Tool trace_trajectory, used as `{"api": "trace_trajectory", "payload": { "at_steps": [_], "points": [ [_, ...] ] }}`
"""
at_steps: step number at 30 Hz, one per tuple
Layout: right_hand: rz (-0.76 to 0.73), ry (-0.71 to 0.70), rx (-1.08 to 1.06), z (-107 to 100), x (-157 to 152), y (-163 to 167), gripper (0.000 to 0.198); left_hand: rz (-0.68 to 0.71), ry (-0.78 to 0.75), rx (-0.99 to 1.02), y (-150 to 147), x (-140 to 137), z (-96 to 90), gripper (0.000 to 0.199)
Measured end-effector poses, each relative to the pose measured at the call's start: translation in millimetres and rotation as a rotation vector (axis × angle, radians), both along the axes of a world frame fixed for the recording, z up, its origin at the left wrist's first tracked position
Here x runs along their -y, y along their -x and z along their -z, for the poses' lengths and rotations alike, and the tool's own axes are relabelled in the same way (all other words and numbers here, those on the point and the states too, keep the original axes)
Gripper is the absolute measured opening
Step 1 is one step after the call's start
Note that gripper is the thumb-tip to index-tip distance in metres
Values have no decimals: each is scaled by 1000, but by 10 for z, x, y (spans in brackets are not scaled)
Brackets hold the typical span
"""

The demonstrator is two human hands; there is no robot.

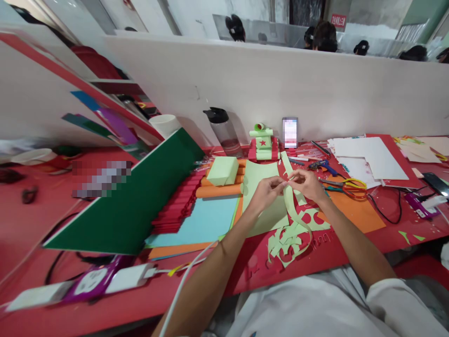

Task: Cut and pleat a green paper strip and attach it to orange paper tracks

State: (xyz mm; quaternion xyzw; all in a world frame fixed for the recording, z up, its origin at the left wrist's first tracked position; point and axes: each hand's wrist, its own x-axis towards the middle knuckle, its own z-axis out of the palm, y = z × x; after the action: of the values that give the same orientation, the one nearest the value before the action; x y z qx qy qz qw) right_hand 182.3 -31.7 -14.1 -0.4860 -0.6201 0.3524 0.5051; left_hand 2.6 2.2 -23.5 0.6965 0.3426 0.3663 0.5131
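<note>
A person's 2 bare hands meet over a red table [242,277], working on 1 pale green paper strip [290,204]. Take the meeting point of the fingertips as the centre of a clock. The left hand [271,191] comes in from 8 o'clock and the right hand [306,184] from 4 o'clock; thumbs and fingers of both are pinched together on the strip. It lies directly between them, its long tail dropping toward 5 o'clock and curling round to 6, where it meets a heap of pale green scraps [283,244]. A short piece also points to 12 o'clock; whether it belongs to the same strip is hidden by the fingers.

The strip looks thin and should be very light, bendy and quick to crease or tear, with little slip. A gentle fingertip pinch near its upper end, flat across the width, would suit it best, leaving the tail free.

A pale green sheet [264,175] lies at 9 o'clock, partly beneath the left hand. Yellow-handled scissors [357,183] rest at 3 o'clock.
</note>
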Motion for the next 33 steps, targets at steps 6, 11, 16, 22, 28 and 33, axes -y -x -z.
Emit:
{"api": "trace_trajectory", "payload": {
  "at_steps": [6,11,16,22,28,33],
  "points": [
    [-40,-45,-39,36,-7,21,20,-8,-87,-10,17,-11,-1,34],
    [-18,-59,-41,63,-19,37,19,-25,-60,3,9,-35,49,36],
    [-44,-45,-26,15,11,48,19,-11,-127,-49,30,-67,87,38],
    [16,2,-77,10,-13,-9,26,-60,-133,61,-29,-6,74,31],
    [29,107,-206,96,-81,-52,31,-50,-123,114,-50,46,-4,26],
    [0,164,-330,100,-78,-53,32,-34,-38,188,-45,44,-22,36]
  ]
}}
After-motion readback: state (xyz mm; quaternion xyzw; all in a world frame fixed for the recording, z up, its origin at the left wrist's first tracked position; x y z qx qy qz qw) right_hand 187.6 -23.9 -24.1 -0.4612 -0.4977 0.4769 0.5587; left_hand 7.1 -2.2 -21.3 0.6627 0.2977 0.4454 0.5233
